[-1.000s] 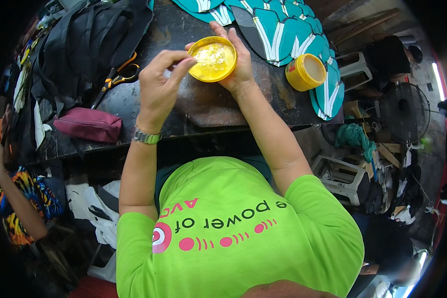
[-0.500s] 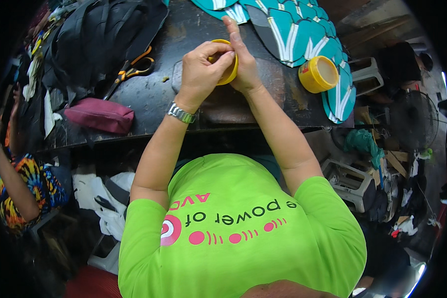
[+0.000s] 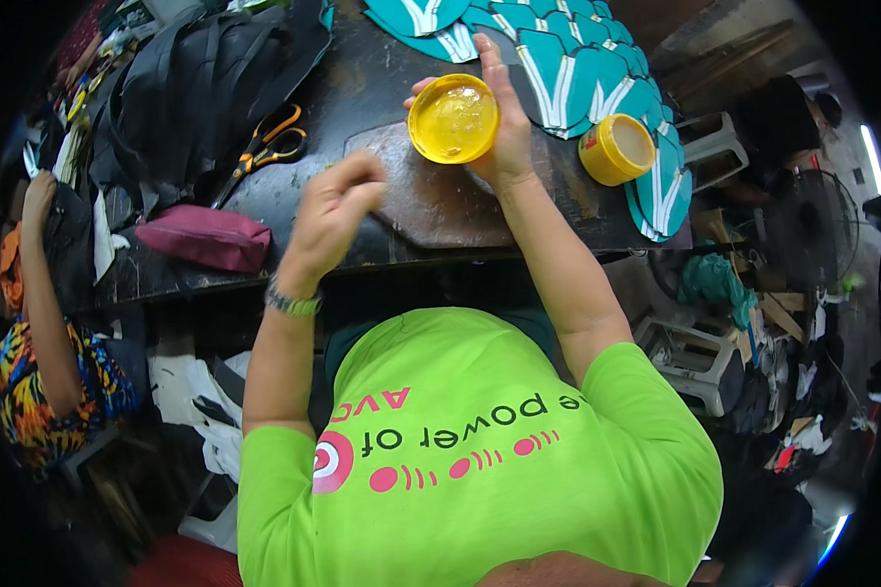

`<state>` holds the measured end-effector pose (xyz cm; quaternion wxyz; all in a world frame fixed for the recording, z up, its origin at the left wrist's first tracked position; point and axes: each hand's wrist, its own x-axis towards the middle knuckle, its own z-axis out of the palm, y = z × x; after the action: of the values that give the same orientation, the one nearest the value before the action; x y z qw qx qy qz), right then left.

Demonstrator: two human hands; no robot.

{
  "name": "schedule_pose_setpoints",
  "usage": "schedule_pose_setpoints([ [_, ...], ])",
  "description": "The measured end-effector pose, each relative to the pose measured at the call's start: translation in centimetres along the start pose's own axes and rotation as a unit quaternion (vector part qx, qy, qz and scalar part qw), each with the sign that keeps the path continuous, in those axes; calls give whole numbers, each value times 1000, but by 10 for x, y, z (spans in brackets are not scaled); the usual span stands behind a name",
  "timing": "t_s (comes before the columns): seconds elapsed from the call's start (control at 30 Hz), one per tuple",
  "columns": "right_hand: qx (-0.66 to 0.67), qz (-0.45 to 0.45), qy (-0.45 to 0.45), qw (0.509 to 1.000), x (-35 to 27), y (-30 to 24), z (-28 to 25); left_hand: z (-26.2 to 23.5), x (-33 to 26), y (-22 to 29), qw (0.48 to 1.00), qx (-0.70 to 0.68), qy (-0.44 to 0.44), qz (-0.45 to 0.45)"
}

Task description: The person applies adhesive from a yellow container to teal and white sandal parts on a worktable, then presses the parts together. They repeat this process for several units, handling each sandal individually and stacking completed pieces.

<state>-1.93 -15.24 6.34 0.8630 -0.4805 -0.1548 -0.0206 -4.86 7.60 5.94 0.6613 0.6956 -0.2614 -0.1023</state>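
Note:
A round yellow lid [image 3: 453,119] lies tilted in my right hand [image 3: 507,137], its hollow inner side facing up at me with a glossy, clear film in it. The thumb and fingers grip it from beneath and along its right edge. My left hand [image 3: 335,210], with a metal watch at the wrist, is apart from the lid, over the table's front edge. Its fingers are curled together and slightly blurred; whether anything small is in them is hidden. The yellow tub [image 3: 617,150] matching the lid stands uncovered at the right, pale stuff inside.
A worn brown board [image 3: 440,210] lies on the dark table. Teal pieces with white zips [image 3: 597,78] overlap at the back right. Orange-handled scissors [image 3: 259,155], a maroon pouch [image 3: 206,237] and black fabric [image 3: 191,93] are at the left. Another person's arm [image 3: 49,303] is far left.
My left hand has come away from the lid, back toward me and to the left. The right hand has turned the lid so its inside faces me.

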Motion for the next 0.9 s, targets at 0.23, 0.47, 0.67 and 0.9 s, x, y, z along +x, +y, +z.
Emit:
schedule_pose_setpoints([
  [0.23,173,102,-135,970,-40,-36,12,-31,-9,-21,891,425,156,41],
  [0.47,9,107,-33,994,-82,-45,0,-27,1,-60,875,469,112,47],
  [0.67,46,87,59,993,-102,-42,-4,-12,-7,-14,936,305,173,32],
  [0.9,-2,-26,93,995,-107,-28,12,76,-14,38,989,136,-25,57],
])
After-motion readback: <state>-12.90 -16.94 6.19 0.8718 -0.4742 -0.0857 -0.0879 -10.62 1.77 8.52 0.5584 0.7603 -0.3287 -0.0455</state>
